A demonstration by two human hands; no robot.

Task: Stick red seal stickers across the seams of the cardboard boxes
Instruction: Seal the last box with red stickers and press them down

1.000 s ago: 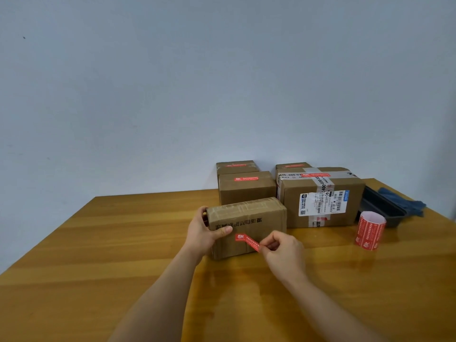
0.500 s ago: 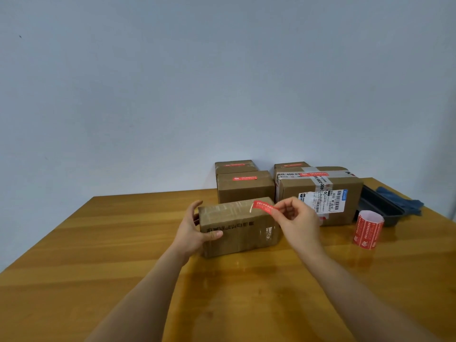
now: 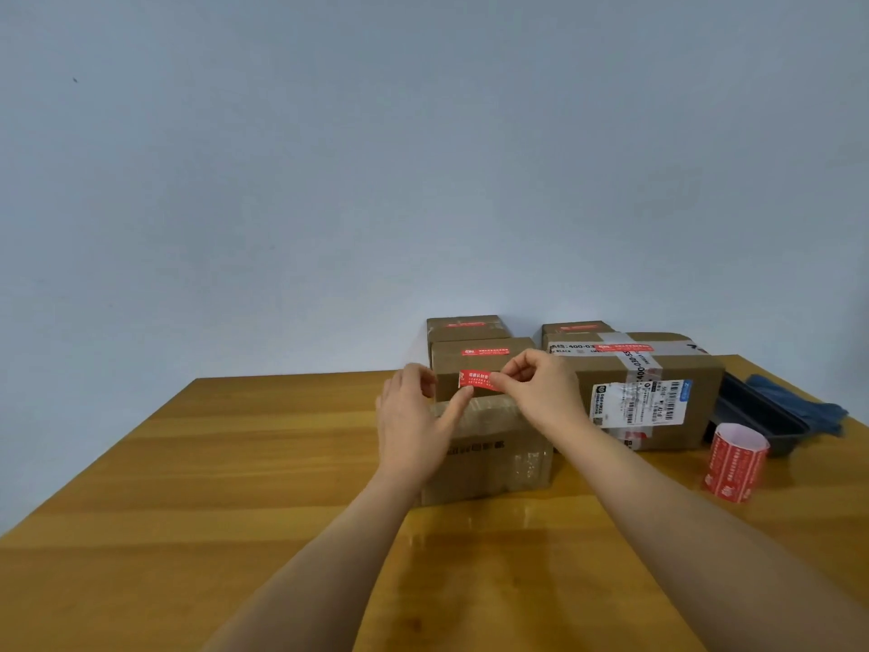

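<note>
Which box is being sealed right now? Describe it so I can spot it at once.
On the wooden table, a cluster of cardboard boxes sits toward the far edge. The one being sealed is the nearest box, in front of the rest, under both hands. Unlike the boxes behind it, its top shows no red seal yet; the right hand holds the sticker just above it.

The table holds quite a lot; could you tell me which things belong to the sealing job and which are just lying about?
In use: red seal sticker, front box, right hand, left hand, sticker roll, sealed boxes behind.
Lying about: black tray, blue cloth.
</note>
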